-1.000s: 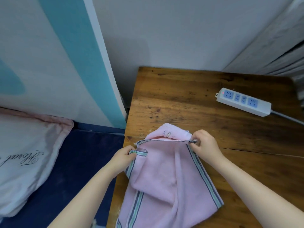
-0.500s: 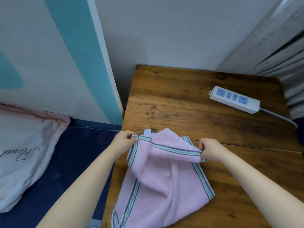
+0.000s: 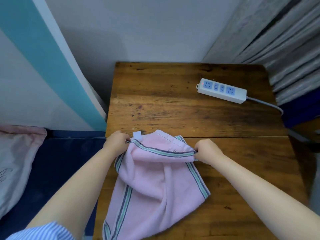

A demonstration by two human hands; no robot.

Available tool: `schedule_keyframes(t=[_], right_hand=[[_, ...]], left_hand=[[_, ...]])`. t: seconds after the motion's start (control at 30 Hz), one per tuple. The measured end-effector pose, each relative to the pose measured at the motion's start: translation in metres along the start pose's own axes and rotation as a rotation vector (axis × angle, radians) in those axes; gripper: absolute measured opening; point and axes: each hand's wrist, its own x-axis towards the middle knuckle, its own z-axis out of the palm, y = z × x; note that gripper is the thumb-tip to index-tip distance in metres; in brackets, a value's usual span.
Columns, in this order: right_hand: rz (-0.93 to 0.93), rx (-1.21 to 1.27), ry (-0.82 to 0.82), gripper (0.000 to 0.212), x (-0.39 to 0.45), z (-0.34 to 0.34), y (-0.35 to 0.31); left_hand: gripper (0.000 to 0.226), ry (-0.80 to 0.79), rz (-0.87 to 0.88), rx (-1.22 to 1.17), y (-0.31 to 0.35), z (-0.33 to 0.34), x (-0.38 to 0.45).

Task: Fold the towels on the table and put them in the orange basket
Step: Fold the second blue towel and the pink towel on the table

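A pink towel (image 3: 152, 184) with green and grey edge stripes lies crumpled on the near half of the wooden table (image 3: 173, 104). Its lower end hangs over the table's front edge. My left hand (image 3: 116, 142) pinches the towel's upper left corner, beside a small white label. My right hand (image 3: 207, 152) pinches the upper right corner. The striped top edge is stretched between both hands, just above the tabletop. No orange basket is in view.
A white power strip (image 3: 222, 90) with blue sockets lies at the table's back right, its grey cable running off the right edge. A wall stands behind, curtains at the right. To the left is a bed with a dark blue sheet (image 3: 52, 170) and a pale pillow (image 3: 15, 163).
Both hands have drawn apart along the striped edge and pulled it taut. The left hand moved up to the table's left edge; the towel's top fold has spread wider.
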Motion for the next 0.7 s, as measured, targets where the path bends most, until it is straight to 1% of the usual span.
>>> schedule_keyframes(t=[0.1,0.2,0.27,0.33,0.4,0.47,0.5,0.57,0.6,0.7], right_hand=[[-0.007,0.025,0.006,0.034,-0.001,0.001,0.003],[-0.023,0.061,0.027,0.024,-0.002,0.001,0.007],[-0.031,0.076,0.046,0.016,-0.003,-0.002,0.009],[-0.036,0.081,0.066,0.017,-0.004,-0.006,0.011],[-0.031,0.08,0.095,0.02,-0.004,-0.012,0.013],[-0.035,0.051,0.123,0.021,-0.006,-0.023,0.013],[-0.047,0.029,0.139,0.022,-0.006,-0.03,0.013],[-0.074,-0.004,0.188,0.022,-0.007,-0.045,0.012],[-0.096,-0.017,0.22,0.022,-0.01,-0.055,0.009],[-0.152,-0.074,0.265,0.019,-0.022,-0.088,0.004]], left_hand=[[0.024,-0.038,0.017,-0.082,0.001,0.004,0.0],[0.018,0.013,-0.004,-0.249,-0.005,0.006,-0.004],[0.009,0.062,0.011,-0.32,-0.011,0.006,-0.008],[0.004,0.096,0.028,-0.379,-0.016,0.0,-0.016],[0.008,0.124,0.04,-0.417,-0.022,-0.006,-0.021],[0.003,0.143,0.027,-0.439,-0.03,-0.017,-0.03],[0.006,0.148,0.02,-0.442,-0.034,-0.024,-0.034],[0.023,0.138,0.031,-0.379,-0.038,-0.037,-0.04],[0.025,0.132,0.062,-0.31,-0.038,-0.048,-0.045],[0.022,0.11,0.176,-0.042,-0.029,-0.077,-0.054]])
